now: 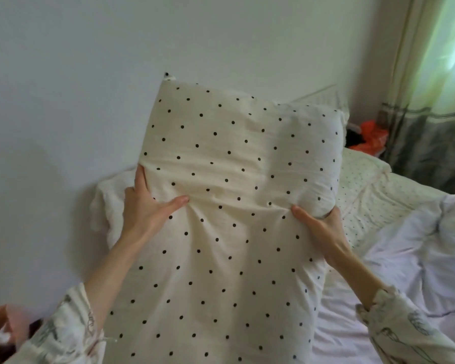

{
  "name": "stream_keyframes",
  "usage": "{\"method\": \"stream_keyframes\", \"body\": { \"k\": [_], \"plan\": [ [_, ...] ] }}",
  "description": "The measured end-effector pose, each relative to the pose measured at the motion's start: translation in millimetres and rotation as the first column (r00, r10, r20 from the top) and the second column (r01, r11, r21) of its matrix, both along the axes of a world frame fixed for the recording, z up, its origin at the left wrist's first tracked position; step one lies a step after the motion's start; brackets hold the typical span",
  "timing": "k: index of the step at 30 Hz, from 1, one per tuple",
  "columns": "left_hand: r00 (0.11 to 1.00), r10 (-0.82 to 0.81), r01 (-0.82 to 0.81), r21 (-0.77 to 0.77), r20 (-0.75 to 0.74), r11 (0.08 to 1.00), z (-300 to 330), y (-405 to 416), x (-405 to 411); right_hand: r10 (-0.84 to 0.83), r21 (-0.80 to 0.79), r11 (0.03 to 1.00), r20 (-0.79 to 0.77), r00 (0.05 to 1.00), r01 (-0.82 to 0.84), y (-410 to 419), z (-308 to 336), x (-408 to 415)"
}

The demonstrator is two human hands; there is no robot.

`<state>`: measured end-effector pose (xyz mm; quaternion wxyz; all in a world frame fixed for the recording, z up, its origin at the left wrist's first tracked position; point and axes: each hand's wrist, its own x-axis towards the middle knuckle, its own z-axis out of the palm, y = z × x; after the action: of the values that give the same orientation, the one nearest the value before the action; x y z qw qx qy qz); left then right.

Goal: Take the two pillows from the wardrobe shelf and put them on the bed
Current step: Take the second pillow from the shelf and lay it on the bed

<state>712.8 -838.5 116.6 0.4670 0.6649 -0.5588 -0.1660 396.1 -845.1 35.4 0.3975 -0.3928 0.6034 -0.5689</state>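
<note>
A cream pillow with black dots [234, 179] fills the middle of the view, held upright in front of the white wall above the bed [365, 298]. My left hand [147, 203] grips its left edge, thumb pressed on the front. My right hand [318, 229] grips its right side, thumb on the front and fingers behind. A white pillow [108, 203] leans against the wall behind the dotted one; its corner also shows at the upper right. Most of it is hidden.
A crumpled white duvet [418, 258] lies on the bed at right, with a finely dotted pale quilt [365, 185] beyond it. An orange bag [372, 137] sits in the far corner by grey-green curtains [431, 101]. A pink item [3, 329] shows at lower left.
</note>
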Motion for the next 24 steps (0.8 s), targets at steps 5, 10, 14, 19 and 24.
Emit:
{"method": "stream_keyframes", "body": {
  "k": [5,10,14,19,24],
  "plan": [
    [0.987,-0.16,0.159,0.133,0.0,0.978,-29.7,-118.0,-0.3,-0.164,0.072,0.983,-0.044,0.986,0.166,-61.7,-24.9,0.4],
    [0.953,-0.304,0.29,0.273,0.008,0.917,-67.0,-232.0,-4.5,-0.288,0.168,0.942,-0.052,0.956,0.292,-115.3,-51.6,11.9],
    [0.919,-0.383,0.325,0.375,0.09,0.868,-104.2,-301.0,-20.2,-0.367,0.248,0.894,-0.068,0.928,0.372,-142.6,-83.6,16.3],
    [0.862,-0.477,0.336,0.511,0.171,0.791,-158.3,-379.6,-48.3,-0.436,0.372,0.817,-0.102,0.894,0.441,-181.2,-128.9,7.5],
    [0.775,-0.607,0.347,0.683,0.178,0.643,-223.1,-447.5,-72.3,-0.384,0.514,0.762,-0.132,0.914,0.395,-230.8,-185.2,-5.3]
  ]
}}
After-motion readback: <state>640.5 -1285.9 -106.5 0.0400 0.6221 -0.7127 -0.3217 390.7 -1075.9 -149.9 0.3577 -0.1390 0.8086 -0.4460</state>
